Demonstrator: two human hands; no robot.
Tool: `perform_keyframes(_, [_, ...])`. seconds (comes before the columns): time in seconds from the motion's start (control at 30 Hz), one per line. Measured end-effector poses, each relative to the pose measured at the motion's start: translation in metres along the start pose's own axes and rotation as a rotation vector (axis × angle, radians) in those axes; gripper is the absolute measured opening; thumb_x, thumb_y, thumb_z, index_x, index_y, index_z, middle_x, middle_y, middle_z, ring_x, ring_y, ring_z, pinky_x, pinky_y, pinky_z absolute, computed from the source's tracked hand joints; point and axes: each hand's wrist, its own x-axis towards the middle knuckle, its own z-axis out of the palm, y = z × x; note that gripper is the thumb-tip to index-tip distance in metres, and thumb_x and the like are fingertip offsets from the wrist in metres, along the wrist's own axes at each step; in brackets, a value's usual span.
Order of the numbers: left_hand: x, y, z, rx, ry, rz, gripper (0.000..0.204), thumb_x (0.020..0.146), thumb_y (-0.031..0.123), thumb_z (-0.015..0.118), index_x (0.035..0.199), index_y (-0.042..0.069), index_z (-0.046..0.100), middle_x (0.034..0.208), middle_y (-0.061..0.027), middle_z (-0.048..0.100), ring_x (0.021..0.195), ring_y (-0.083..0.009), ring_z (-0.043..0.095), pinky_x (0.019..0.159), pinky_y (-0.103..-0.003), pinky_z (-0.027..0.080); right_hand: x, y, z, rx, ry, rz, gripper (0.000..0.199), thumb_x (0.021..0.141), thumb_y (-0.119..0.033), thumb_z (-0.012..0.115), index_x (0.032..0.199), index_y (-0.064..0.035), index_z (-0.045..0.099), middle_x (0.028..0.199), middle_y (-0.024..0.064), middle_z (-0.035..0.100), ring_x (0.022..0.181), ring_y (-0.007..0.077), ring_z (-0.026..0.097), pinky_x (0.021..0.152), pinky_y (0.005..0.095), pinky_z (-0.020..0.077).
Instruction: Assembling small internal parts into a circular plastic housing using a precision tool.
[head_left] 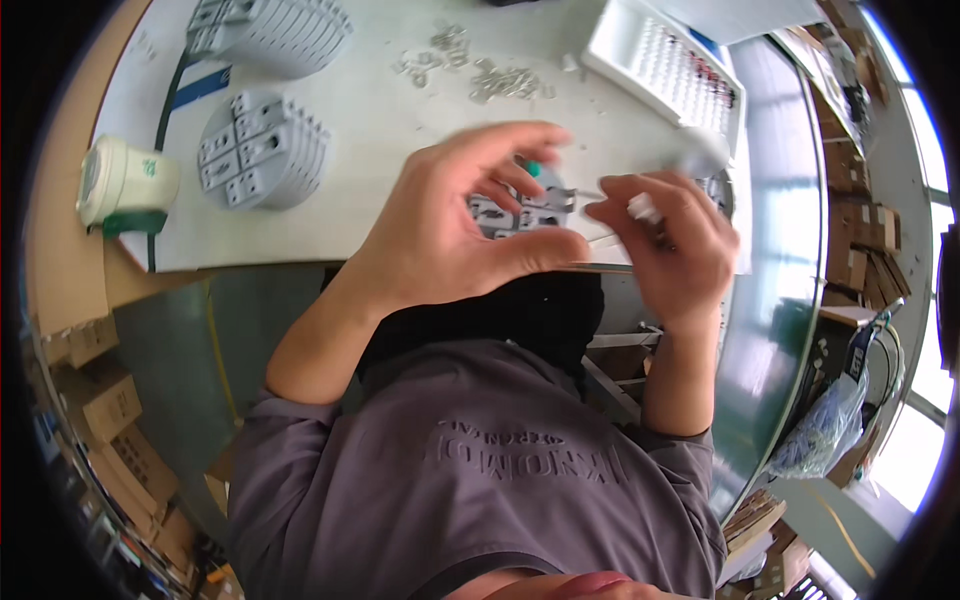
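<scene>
My left hand (pixel 455 215) is held over the table's near edge, its thumb and fingers curved and spread apart. Beneath it lies a grey moulded plastic part (pixel 492 217) with slots and holes, partly hidden by the fingers. A small green piece (pixel 531 168) shows beside the left fingertips; whether they touch it is unclear. My right hand (pixel 680 240) is closed just right of the grey part, fingers bent. A small white piece (pixel 643 208) sticks out between its fingers. The right hand is slightly blurred.
Stacks of similar grey parts (pixel 265 150) stand at left and far left, near a cream and green container (pixel 125 185). Small metal pieces (pixel 503 82) lie in piles at the back. A white tray (pixel 630 75) with rows of small parts sits back right, beside a blurred whitish object (pixel 700 152).
</scene>
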Motion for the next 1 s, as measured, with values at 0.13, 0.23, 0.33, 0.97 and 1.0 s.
perform_keyframes(0.13, [-0.015, 0.011, -0.012, -0.472, -0.080, -0.301, 0.023, 0.095, 0.005, 0.085, 0.115, -0.004, 0.079, 0.092, -0.0072, 0.078, 0.074, -0.0129, 0.070, 0.072, -0.023, 0.059, -0.006, -0.025, 0.021, 0.231, 0.000, 0.123, 0.036, 0.078, 0.013, 0.085, 0.110, -0.0016, 0.078, 0.092, 0.0064, 0.079, 0.064, 0.0091, 0.059, 0.058, 0.0237, 0.0473])
perform_keyframes(0.23, [-0.025, 0.010, -0.022, -0.530, -0.115, -0.394, 0.018, 0.096, 0.004, 0.084, 0.111, -0.006, 0.080, 0.089, -0.0084, 0.080, 0.074, -0.0113, 0.073, 0.070, -0.020, 0.059, -0.009, -0.033, 0.028, 0.441, -0.001, 0.309, 0.036, 0.081, 0.013, 0.083, 0.113, 0.0004, 0.077, 0.094, 0.0083, 0.079, 0.065, 0.0090, 0.059, 0.058, 0.0237, 0.0478])
perform_keyframes(0.33, [-0.024, 0.009, -0.029, -0.569, -0.089, -0.455, 0.018, 0.095, 0.002, 0.084, 0.111, -0.006, 0.080, 0.088, -0.0085, 0.079, 0.074, -0.0120, 0.072, 0.071, -0.021, 0.060, -0.014, -0.037, 0.025, 0.590, -0.007, 0.437, 0.035, 0.082, 0.012, 0.084, 0.114, 0.0003, 0.077, 0.094, 0.0060, 0.079, 0.065, 0.0083, 0.058, 0.059, 0.0222, 0.0473])
perform_keyframes(0.97, [-0.025, 0.008, -0.018, -0.203, -0.214, -0.364, 0.014, 0.096, -0.003, 0.080, 0.109, -0.002, 0.080, 0.102, -0.0092, 0.076, 0.081, -0.0113, 0.068, 0.070, -0.019, 0.052, -0.043, -0.011, 0.041, 0.446, 0.040, 0.240, 0.027, 0.086, 0.011, 0.080, 0.111, 0.0017, 0.078, 0.116, 0.0110, 0.074, 0.077, 0.0130, 0.063, 0.067, 0.0252, 0.0490])
perform_keyframes(1.0, [-0.025, 0.007, -0.017, -0.098, -0.235, -0.341, 0.014, 0.094, -0.003, 0.080, 0.108, -0.001, 0.080, 0.106, -0.0093, 0.075, 0.086, -0.0128, 0.068, 0.073, -0.020, 0.053, -0.044, -0.011, 0.042, 0.406, 0.039, 0.278, 0.025, 0.086, 0.011, 0.079, 0.109, 0.0023, 0.077, 0.116, 0.0114, 0.074, 0.078, 0.0131, 0.063, 0.067, 0.0252, 0.0484])
